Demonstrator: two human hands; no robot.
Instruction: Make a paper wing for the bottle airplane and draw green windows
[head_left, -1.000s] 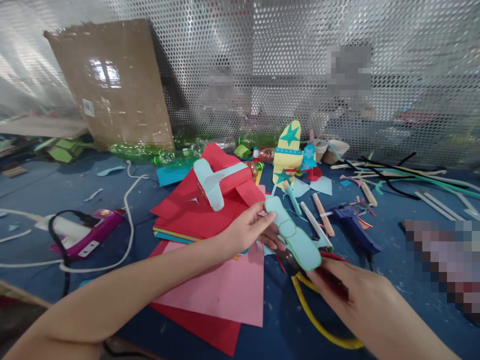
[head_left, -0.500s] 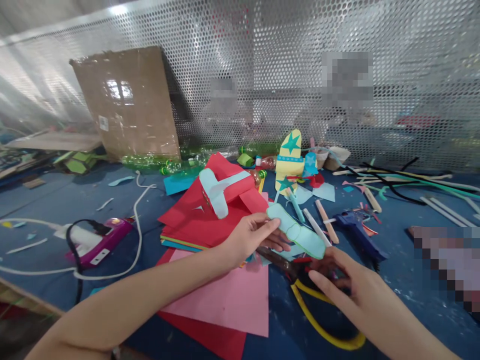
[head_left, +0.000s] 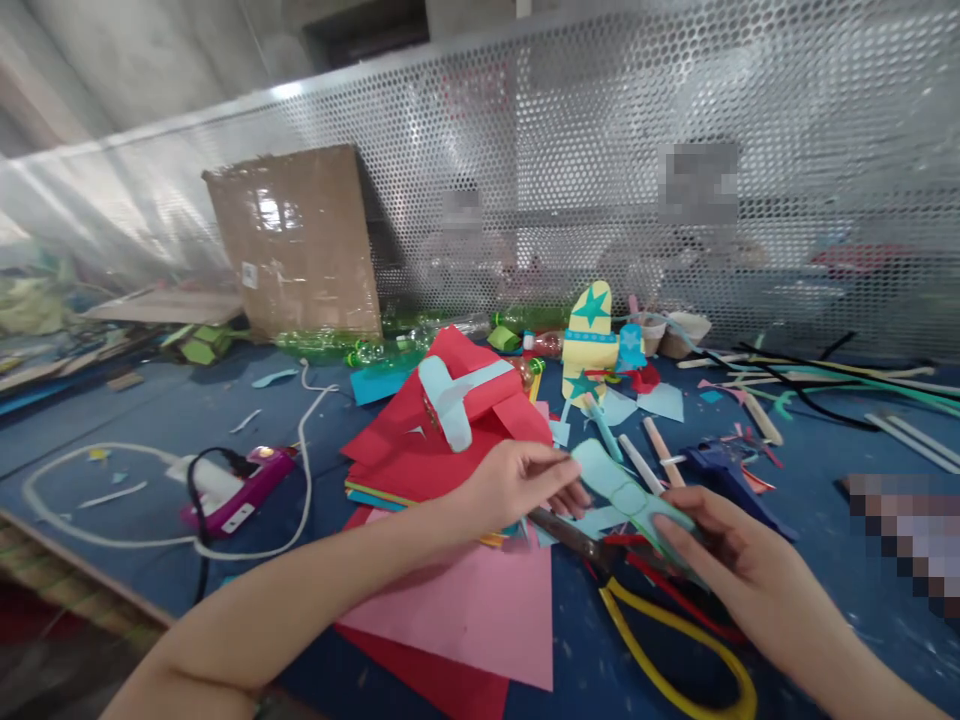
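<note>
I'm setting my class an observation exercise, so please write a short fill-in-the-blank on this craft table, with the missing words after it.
1. The left hand holds one end of the light-blue cutout; the right hand holds the other ____.
2. The nearest handle loop of the scissors is ____.
3. The two teal shapes on the yellow cutout are ____.

Missing words: end; yellow; stars.

Bare left hand (head_left: 517,482), bare right hand (head_left: 742,550), slim fingers (head_left: 553,484), slender bare forearms (head_left: 330,575)
</note>
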